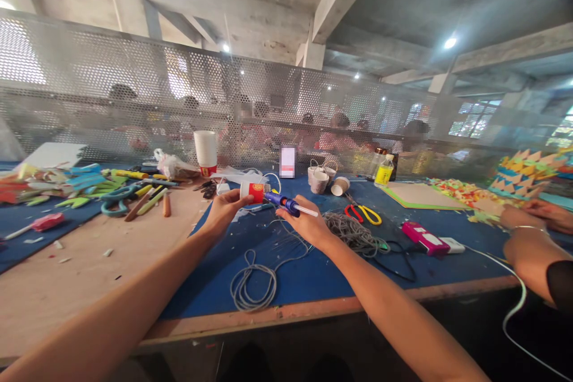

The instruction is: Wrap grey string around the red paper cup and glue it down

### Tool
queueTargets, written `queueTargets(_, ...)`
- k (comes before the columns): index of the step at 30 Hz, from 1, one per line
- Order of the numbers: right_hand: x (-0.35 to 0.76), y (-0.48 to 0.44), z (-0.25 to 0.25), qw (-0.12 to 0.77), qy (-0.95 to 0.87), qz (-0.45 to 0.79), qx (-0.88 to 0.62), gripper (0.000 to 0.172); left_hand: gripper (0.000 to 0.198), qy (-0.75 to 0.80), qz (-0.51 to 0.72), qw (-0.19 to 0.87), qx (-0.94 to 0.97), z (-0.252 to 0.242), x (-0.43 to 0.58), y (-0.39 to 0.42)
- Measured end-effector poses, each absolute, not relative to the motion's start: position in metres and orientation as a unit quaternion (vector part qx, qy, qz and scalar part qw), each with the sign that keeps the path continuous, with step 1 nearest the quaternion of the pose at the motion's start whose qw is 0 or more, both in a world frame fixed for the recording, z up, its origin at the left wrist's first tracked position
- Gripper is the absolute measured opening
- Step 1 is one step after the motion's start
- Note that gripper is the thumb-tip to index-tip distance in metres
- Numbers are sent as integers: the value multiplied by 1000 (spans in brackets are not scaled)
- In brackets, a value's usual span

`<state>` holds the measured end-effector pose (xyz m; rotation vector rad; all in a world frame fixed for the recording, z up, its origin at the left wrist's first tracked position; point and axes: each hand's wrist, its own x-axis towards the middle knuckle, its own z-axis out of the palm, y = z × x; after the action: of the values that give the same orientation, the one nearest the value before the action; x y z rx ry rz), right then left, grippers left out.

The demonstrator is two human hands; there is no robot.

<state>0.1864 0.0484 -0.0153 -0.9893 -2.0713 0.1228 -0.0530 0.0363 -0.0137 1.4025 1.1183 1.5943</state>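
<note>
My left hand (227, 208) is closed on a small paper cup (252, 191) with a red band, tilted on its side above the blue mat. My right hand (305, 219) is wrapped round a blue glue gun (283, 202) with a pale glue stick (308, 210) sticking out of its back. The gun's front end is at the cup's right end; whether they touch cannot be made out. Below the hands, a loop of grey cord (254, 286) lies on the mat, joined to a tangled heap of cord (353, 233) on the right.
Behind stand a cup stack (206, 152), a phone (287, 162), cord-wrapped cups (319, 179) and a yellow bottle (384, 171). Scissors (363, 215) and a magenta device (425, 237) lie right. Markers and scissors (117, 200) lie left. Another person's hands (528, 218) work at far right.
</note>
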Motion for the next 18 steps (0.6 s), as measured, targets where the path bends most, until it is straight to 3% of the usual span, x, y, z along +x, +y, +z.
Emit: queueTargets(18, 186, 45, -13, 397, -822, 64, -403, 32, 43, 437, 623, 352, 545, -13, -55, 36)
